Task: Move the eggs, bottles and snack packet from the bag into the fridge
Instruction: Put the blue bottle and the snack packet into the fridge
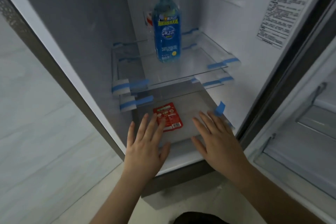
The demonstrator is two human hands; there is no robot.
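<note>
The fridge stands open in front of me. A blue bottle [167, 25] with a teal cap stands upright on the upper glass shelf [181, 72]. On the grey bottom shelf [198, 112] a red snack packet [170, 116] lies flat. My left hand [145, 143] is spread flat with its fingertips over the packet's left edge. Beside it, my right hand [216, 138] is also spread with straight fingers above the shelf's front right part. Neither hand holds anything. No eggs or bag are in view.
The fridge door [300, 132] hangs open on the right with empty door racks. Blue tape strips [140, 84] mark the shelf ends. A pale wall [36, 114] runs along the left. A second glass shelf sits just under the upper one.
</note>
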